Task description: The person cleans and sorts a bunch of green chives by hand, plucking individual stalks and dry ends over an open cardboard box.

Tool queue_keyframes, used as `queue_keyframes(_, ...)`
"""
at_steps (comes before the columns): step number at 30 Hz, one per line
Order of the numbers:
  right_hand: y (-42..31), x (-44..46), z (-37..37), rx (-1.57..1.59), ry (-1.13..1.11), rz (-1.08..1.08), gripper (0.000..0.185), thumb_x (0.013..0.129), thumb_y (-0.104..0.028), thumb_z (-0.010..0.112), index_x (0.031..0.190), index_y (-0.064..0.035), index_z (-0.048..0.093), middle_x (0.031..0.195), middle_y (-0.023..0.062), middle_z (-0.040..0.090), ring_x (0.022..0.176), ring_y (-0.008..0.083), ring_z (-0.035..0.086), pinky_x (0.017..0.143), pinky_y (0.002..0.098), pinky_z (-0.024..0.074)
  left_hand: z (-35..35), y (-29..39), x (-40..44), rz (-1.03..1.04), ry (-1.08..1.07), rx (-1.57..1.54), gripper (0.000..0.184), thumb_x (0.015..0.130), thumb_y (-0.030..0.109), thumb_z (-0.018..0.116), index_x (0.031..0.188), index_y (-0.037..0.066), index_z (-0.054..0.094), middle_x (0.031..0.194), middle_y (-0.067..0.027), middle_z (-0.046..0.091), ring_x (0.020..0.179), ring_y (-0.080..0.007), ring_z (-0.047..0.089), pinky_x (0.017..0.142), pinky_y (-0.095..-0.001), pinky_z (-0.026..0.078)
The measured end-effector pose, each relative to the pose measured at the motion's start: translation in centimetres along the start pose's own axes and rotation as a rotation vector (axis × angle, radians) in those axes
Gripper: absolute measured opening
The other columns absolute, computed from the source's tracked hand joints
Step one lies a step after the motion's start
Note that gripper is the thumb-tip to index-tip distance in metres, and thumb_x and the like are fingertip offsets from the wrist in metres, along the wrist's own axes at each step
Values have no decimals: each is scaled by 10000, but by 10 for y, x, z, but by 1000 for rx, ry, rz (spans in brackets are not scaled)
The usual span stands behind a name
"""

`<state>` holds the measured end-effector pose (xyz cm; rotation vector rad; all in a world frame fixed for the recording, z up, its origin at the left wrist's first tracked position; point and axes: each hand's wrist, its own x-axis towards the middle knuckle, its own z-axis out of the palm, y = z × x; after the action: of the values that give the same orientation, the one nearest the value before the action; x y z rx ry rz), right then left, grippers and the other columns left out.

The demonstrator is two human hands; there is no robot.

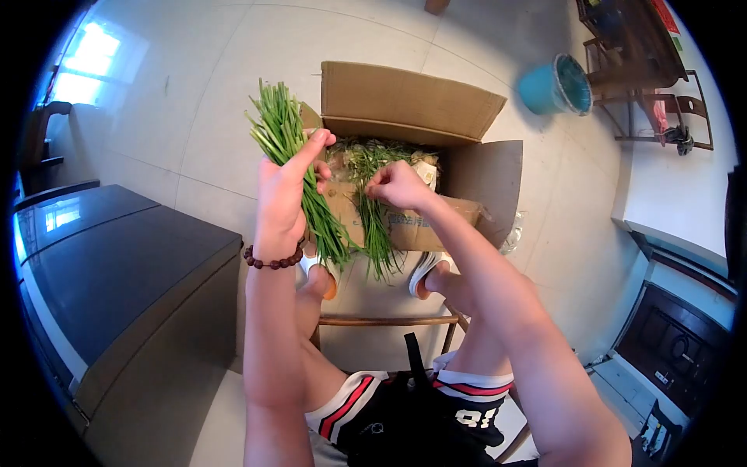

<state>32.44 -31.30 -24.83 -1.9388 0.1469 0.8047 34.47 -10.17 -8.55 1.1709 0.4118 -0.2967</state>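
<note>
Clock positions are read from the centre of the carton, with 12 o'clock pointing away from the person. A pale tiled floor (226, 47) extends around the work area. A dark-topped cabinet (140, 241) stands between 8 and 9 o'clock. The open cardboard carton (416, 93) sits on the floor; its 12 o'clock flap is raised, its 3 o'clock flap is splayed outward, and its 6 o'clock side bears blue printed characters. Loose green trimmings (373, 156) lie inside it. Dark wooden furniture (642, 47) occupies the area between 2 and 3 o'clock. Black shorts (389, 420) with white and red hem bands mark the seated person at 6 o'clock. A teal bucket (545, 87) stands at 2 o'clock, apart from the carton.

The chive bundle (320, 216) is at 8 to 9 o'clock, inclined, with its upper end toward 10 o'clock and its lower end toward 7 o'clock. A second chive bunch (379, 237) hangs over the carton's near edge at 6 to 7 o'clock. The left hand (286, 175) grasps the chive bundle, thumb raised along it. The right hand (401, 187) is just above the second chive bunch, thumb and fingertips drawn together; whether they pinch a stalk cannot be determined. A brown bead bracelet (272, 263) encircles the left wrist.
</note>
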Motion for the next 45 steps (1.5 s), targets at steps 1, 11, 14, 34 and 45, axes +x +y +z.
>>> queue_keyframes(1, 5, 2, 8, -33, 46, 51, 146, 776, -177, 776, 847, -50, 768, 827, 130, 744, 769, 237, 700, 757, 369, 544, 0, 0, 0, -3, -4, 10, 197, 915, 178, 722, 1037, 36, 663, 959, -62, 697, 665, -102, 571, 537, -254, 415)
queue_keyframes(11, -23, -11, -3, -445, 217, 154, 148, 787, -188, 717, 898, -129, 794, 901, 146, 747, 860, 327, 716, 804, 424, 564, 3, -5, -3, -46, -73, 103, 206, 906, 187, 729, 1023, 30, 667, 955, -62, 702, 643, -102, 561, 525, -257, 404)
queue_keyframes(14, -25, -14, -26, -439, 122, 69, 166, 781, -148, 689, 905, -131, 798, 918, 159, 744, 872, 330, 717, 810, 425, 566, 8, -8, -1, -59, -81, 84, 205, 907, 184, 728, 1025, 29, 664, 948, -64, 700, 637, -101, 560, 518, -254, 400)
queue_keyframes(34, -87, -84, -125, 478, 71, -350, 166, 874, -139, 762, 970, -4, 765, 833, 34, 731, 743, 59, 635, 663, 222, 488, 82, -46, 3, -224, -295, -30, 192, 906, 118, 712, 1054, 27, 630, 940, -71, 672, 648, -113, 588, 498, -256, 422)
queue_keyframes(45, -79, -89, -142, 477, 114, -298, 144, 880, -135, 755, 964, -18, 752, 785, 7, 703, 691, 42, 593, 613, 212, 456, 97, -52, 7, -248, -358, -26, 211, 914, 130, 694, 1066, 4, 620, 986, -93, 677, 644, -110, 578, 499, -256, 427)
